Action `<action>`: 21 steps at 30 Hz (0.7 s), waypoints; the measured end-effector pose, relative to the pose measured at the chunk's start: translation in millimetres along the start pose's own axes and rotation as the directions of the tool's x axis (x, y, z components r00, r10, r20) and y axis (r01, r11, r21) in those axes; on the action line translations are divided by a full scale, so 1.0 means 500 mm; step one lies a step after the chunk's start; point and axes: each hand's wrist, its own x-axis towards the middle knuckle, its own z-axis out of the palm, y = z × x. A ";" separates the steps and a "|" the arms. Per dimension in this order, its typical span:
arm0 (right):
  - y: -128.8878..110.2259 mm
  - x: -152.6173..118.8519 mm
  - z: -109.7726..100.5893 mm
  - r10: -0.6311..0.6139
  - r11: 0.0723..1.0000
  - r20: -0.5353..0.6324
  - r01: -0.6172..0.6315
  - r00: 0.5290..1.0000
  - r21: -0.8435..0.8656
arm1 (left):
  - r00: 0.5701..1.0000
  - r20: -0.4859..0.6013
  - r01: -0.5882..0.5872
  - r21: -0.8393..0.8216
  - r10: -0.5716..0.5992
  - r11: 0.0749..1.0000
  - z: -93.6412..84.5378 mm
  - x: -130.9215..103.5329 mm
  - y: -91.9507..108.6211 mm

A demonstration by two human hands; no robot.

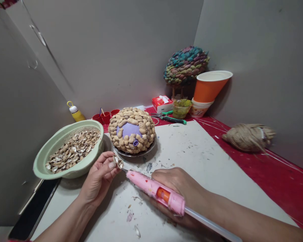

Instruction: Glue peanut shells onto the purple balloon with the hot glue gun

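Between the thumb and fingers of my left hand (99, 178) is a peanut shell half (118, 161), its hollow side showing. My right hand (178, 188) is wrapped round a pink hot glue gun (147, 184) with a clear glue stick (209, 223) out of its back end. The nozzle tip touches or nearly touches the shell. Just beyond them a purple balloon covered in peanut shells (147, 129) rests on a dark plate (141, 154). A bare purple patch (128, 129) and the balloon's knot face me.
At left stands a green colander (39, 164) of peanut shells (75, 148). Behind are a yellow bottle (77, 114), red cups (105, 117), pliers (173, 119), a tissue pack (162, 104), paper cups (209, 87) and a coloured shell-covered ball (187, 65). Twine (244, 137) lies right.
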 end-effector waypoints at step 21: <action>-0.007 0.019 -0.028 -0.106 0.990 -0.130 0.093 0.986 -0.106 | 1.000 -0.002 -0.020 -0.068 0.020 0.998 0.005 -0.011 0.015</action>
